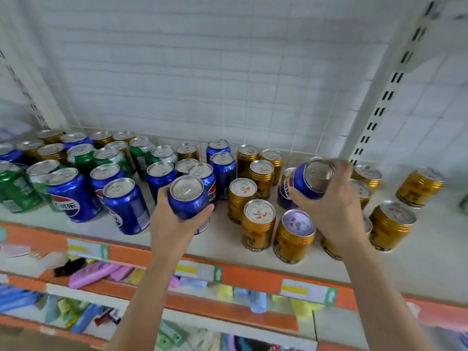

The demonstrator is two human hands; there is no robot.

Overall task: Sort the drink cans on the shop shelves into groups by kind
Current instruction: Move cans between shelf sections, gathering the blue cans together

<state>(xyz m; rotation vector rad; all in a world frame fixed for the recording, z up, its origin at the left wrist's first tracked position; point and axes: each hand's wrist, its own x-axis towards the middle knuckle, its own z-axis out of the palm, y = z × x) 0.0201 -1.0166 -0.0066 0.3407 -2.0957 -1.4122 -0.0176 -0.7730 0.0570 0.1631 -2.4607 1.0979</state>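
Note:
Drink cans crowd a white shelf (417,259). My left hand (174,224) grips a blue cola can (187,196) near the shelf's middle front, upright. My right hand (331,206) holds a second blue cola can (312,179), lifted and tilted above the gold cans. More blue cola cans (73,196) stand at the left and centre. Green cans (15,188) sit at the far left. Gold cans (258,224) fill the right half, and another blue can (286,191) stands among them, partly hidden by my right hand.
An orange front rail (253,274) with price labels edges the shelf. A slotted white upright (379,107) rises at the back right. A tiled wall (202,72) lies behind. Lower shelves (101,300) hold colourful small packets. A gold can (417,186) stands apart at the far right.

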